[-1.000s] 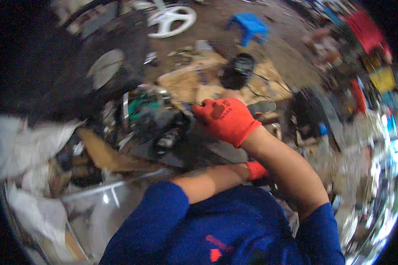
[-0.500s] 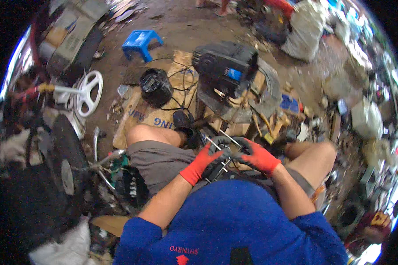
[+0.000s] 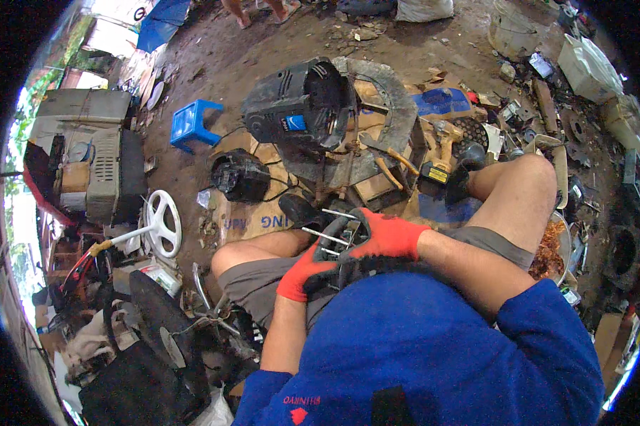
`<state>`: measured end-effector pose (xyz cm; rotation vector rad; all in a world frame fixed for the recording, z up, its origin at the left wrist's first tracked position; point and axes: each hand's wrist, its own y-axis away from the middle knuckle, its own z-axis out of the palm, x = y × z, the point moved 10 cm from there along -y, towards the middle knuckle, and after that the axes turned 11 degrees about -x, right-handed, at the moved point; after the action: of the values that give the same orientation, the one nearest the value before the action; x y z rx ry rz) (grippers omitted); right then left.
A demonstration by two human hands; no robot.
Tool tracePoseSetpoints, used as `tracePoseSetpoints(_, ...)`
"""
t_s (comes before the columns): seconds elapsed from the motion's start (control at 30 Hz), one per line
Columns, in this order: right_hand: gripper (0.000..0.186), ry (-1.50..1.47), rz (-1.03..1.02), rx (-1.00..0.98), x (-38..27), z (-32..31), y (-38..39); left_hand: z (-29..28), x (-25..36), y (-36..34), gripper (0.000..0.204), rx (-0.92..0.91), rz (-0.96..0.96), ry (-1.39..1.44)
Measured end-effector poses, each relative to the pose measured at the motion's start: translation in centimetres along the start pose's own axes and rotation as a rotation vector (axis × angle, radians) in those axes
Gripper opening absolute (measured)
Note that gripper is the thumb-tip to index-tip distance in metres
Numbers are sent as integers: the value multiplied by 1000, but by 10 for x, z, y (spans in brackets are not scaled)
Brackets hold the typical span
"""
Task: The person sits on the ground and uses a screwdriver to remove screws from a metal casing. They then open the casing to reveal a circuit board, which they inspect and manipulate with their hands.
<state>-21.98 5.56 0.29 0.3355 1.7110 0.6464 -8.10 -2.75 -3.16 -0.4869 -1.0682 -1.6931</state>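
My left hand (image 3: 313,266), in a red glove with black palm, is closed around the near left side of a dark mechanical part (image 3: 345,238) at my lap. My right hand (image 3: 384,238), gloved alike, grips the same part from the right. Silver rods (image 3: 314,233) stick out of it toward the left; much of it is hidden by the gloves. Just beyond lie a flattened cardboard sheet (image 3: 238,220), a round black housing (image 3: 238,174) with cables, and a larger black housing (image 3: 277,106) on a concrete piece (image 3: 394,92). A yellow-black cordless drill (image 3: 437,170) is at the right.
Around me are a blue stool (image 3: 192,124), a white wheel (image 3: 164,224) on a shaft, a grey plastic casing (image 3: 121,177), scrap (image 3: 547,106) at the right and a dark pile (image 3: 157,341) at lower left. Another person's feet (image 3: 263,14) show at the top.
The view has swung and settled, showing more of the left side and the drill. My hands, apart a second ago, have both been on the part since half a second ago, shifting slightly.
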Motion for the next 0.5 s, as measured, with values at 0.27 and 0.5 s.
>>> tracePoseSetpoints(0.27, 76, -357, -179, -6, -11, -1, -1, 5, 48, 8, 97, 169, 290, -227)
tracePoseSetpoints(0.5, 24, -726, -201, -5, 16, -16, -19, -15, 68, 27, 95, 241, 565, -111)
